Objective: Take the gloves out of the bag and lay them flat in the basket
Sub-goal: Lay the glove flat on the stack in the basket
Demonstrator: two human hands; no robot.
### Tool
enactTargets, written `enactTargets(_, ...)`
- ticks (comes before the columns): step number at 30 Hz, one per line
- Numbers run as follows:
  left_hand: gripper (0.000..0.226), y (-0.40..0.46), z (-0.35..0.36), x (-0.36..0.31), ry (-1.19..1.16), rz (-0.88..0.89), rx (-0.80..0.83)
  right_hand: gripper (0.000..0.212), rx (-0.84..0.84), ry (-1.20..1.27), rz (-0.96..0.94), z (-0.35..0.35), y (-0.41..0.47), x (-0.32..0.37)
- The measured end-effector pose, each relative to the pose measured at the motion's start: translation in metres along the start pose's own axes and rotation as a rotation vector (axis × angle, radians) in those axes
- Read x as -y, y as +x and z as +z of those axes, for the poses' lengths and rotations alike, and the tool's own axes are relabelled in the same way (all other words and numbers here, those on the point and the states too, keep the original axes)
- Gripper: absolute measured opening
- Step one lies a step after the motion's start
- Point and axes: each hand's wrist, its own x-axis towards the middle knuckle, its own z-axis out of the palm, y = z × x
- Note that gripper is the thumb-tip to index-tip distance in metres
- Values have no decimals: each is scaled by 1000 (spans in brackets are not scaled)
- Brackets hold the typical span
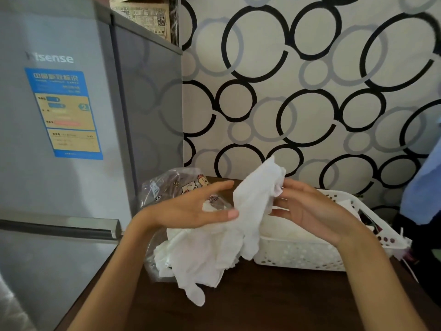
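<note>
I hold a white glove (pixel 253 197) upright between my hands, above the table. My right hand (pixel 312 211) pinches its upper edge with the fingertips. My left hand (pixel 188 206) is spread with straight fingers, and its thumb tip touches the glove's left edge. Below, a heap of white gloves (pixel 198 256) spills from a clear plastic bag (pixel 164 185) with cartoon print, which lies on its side. To the right stands a white perforated basket (pixel 298 255) with white gloves (pixel 284 229) lying inside it.
The dark brown table (pixel 262 302) carries the bag and basket. A grey fridge (pixel 71 139) stands close on the left, and a circle-patterned wall (pixel 310 91) runs behind. A blue cloth (pixel 422 187) hangs at the right edge.
</note>
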Motion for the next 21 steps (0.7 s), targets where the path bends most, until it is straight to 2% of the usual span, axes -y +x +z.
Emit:
enactTargets(3, 49, 8, 12, -11, -159, 69, -80, 38, 88, 70, -77, -5, -5, 2)
enactTargets(7, 17, 13, 20, -26, -404, 112, -284, 58, 143, 117, -116, -20, -12, 4)
enactTargets(11, 16, 14, 21, -37, -397, 144, -388, 84, 106, 199, -91, -25, -15, 9)
enactTargets(13, 17, 16, 22, -39, -340, 146, -390, 81, 64, 212, -53, -22, -17, 10)
enactTargets(15, 16, 17, 24, -38, -318, 125, -385, 61, 48, 57, -55, -16, -16, 8)
enactTargets(16, 15, 17, 24, -38, -326, 110, -388, 51, 60, -114, -85, -15, -15, 6)
enactTargets(19, 15, 16, 23, -34, -370, 45, -385, 64, 61, -514, -123, -6, -13, 7)
enactTargets(21, 17, 14, 20, -32, -360, 20, -366, 44, -36, -585, -167, -3, -12, 10)
